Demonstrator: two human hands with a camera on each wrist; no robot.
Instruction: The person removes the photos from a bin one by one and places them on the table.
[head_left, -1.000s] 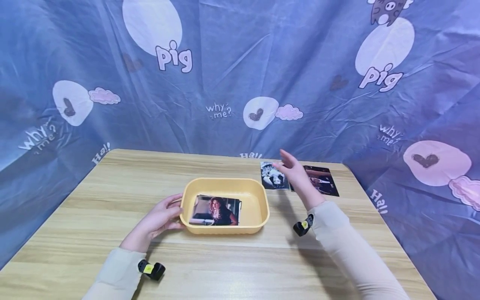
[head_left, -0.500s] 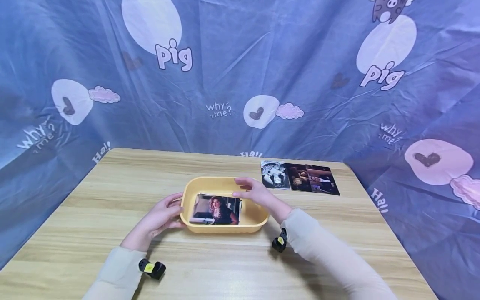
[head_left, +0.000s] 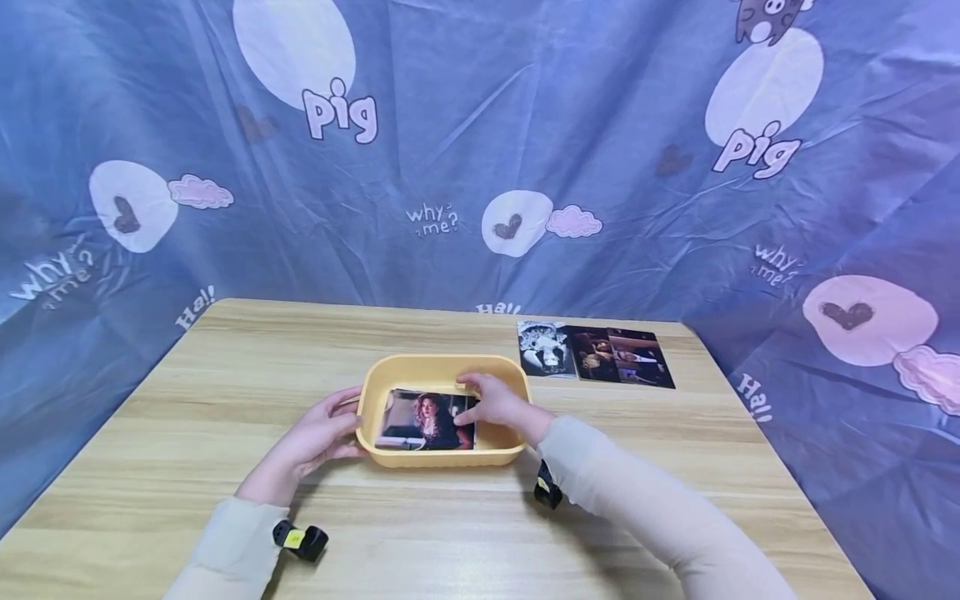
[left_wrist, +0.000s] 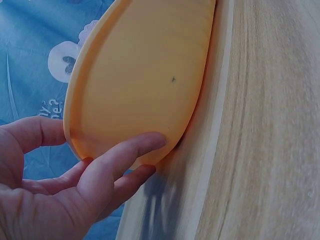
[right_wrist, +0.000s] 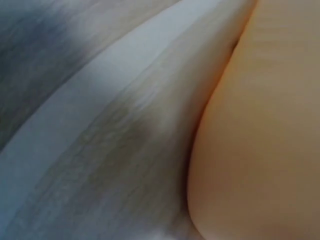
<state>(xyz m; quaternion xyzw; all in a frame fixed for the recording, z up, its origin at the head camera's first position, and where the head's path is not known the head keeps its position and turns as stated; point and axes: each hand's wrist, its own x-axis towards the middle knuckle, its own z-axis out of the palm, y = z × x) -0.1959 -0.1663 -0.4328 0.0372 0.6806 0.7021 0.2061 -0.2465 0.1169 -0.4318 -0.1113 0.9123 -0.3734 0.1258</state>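
A yellow plastic box point(head_left: 442, 458), rounded at the corners, stands on the table. Inside lies a small stack of photos point(head_left: 423, 421); the top one pictures a person with long curly hair. My left hand point(head_left: 322, 433) rests against the box's left end, its fingers spread over the outer wall, as the left wrist view shows too. My right hand point(head_left: 502, 404) reaches into the box over the right wall. Its thumb overlaps the right part of the top photo, with the other fingers farther back. The right wrist view shows the box's outer wall, not the fingers.
Three more photos lie side by side at the back right of the wooden table point(head_left: 300, 350): a black-and-white one point(head_left: 546, 350), a dark one point(head_left: 596, 354) and another dark one point(head_left: 641, 358). A blue printed curtain point(head_left: 442, 125) hangs behind the table.
My right hand has come from above the photos at the back right, leftward and down into the box. My left hand has stayed at the box's left end.
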